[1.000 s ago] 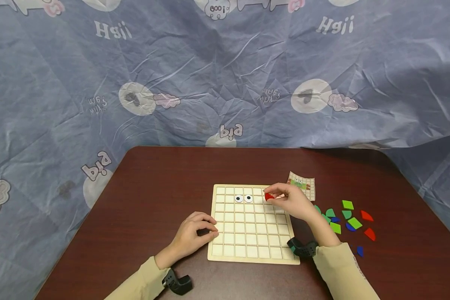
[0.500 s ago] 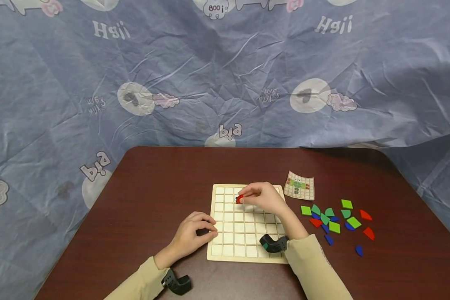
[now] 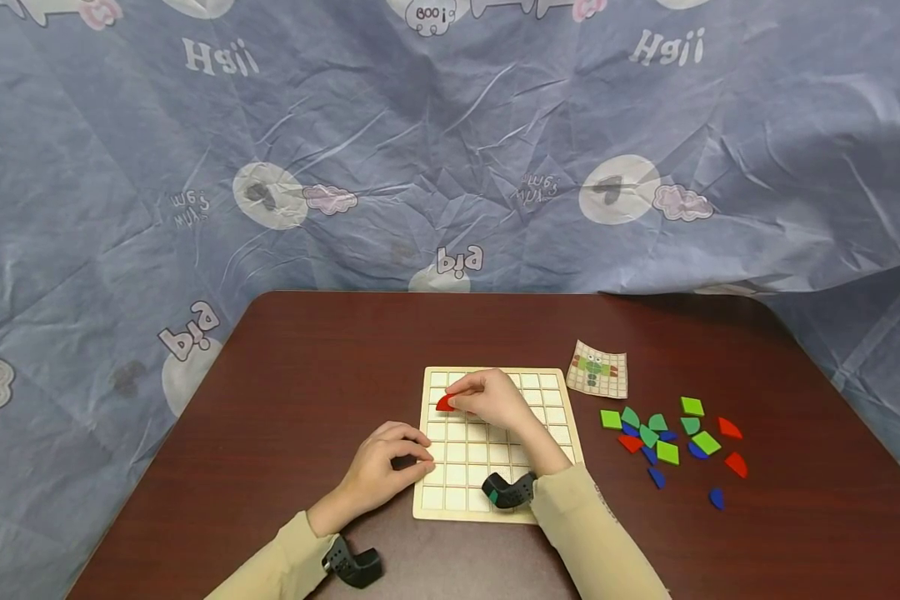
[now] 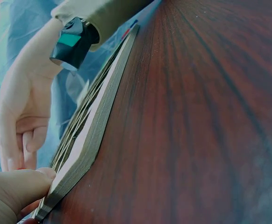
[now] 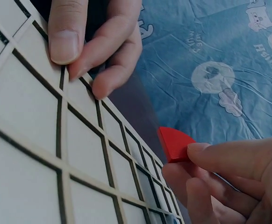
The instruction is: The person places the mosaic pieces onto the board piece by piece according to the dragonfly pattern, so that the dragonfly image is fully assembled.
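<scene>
A red quarter-circle piece [image 3: 445,403] is pinched between the thumb and fingertips of my right hand [image 3: 492,402], over the upper left squares of the wooden grid board [image 3: 456,475]. In the right wrist view the red piece [image 5: 175,143] is tilted, its curved edge facing up, above the board's far end. My left hand [image 3: 390,467] rests on the board's left edge, its fingers relaxed. The left thumb [image 5: 66,44] and fingertips lie along the border squares. The round eye pieces are hidden behind my right hand.
Right of the board lie loose green square tiles [image 3: 667,452], teal quarter-circles [image 3: 657,422], red pieces [image 3: 736,465] and blue pieces [image 3: 716,498]. A picture card [image 3: 598,372] of a gridded figure sits by the board's upper right corner. A patterned cloth [image 3: 420,167] hangs behind the table [image 3: 330,350].
My right hand has moved left across the board with the red piece, from its upper right to its upper left. My left hand has stayed at the left edge.
</scene>
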{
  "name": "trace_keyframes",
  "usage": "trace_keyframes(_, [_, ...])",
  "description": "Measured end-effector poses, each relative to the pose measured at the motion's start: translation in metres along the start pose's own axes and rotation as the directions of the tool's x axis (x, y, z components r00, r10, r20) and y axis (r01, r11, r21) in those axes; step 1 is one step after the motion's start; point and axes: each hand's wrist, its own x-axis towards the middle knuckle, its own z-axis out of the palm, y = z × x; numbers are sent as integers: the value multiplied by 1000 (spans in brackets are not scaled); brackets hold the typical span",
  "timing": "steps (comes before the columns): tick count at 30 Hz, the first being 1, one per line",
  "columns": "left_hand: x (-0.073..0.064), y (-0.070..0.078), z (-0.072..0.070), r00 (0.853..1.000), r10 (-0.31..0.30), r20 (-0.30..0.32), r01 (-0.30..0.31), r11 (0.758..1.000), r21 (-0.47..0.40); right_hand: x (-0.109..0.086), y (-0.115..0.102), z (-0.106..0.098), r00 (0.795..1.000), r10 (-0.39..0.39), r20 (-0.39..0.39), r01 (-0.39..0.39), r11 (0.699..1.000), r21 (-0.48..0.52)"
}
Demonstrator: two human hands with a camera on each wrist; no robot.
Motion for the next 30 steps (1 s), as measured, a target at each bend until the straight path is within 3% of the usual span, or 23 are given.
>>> trace_keyframes(7, [0, -1, 0, 1000, -4, 0, 4, 1000, 7, 3, -1, 10, 1000, 12, -23, -12, 1000, -28])
trace_keyframes(18, [0, -1, 0, 1000, -7, 5, 7, 1000, 3, 4, 5, 21, 995, -71, -67, 54, 973, -225])
trace_keyframes(30, [0, -2, 0, 1000, -11, 8, 10, 1000, 9, 2, 2, 25, 993, -85, -82, 58, 955, -291])
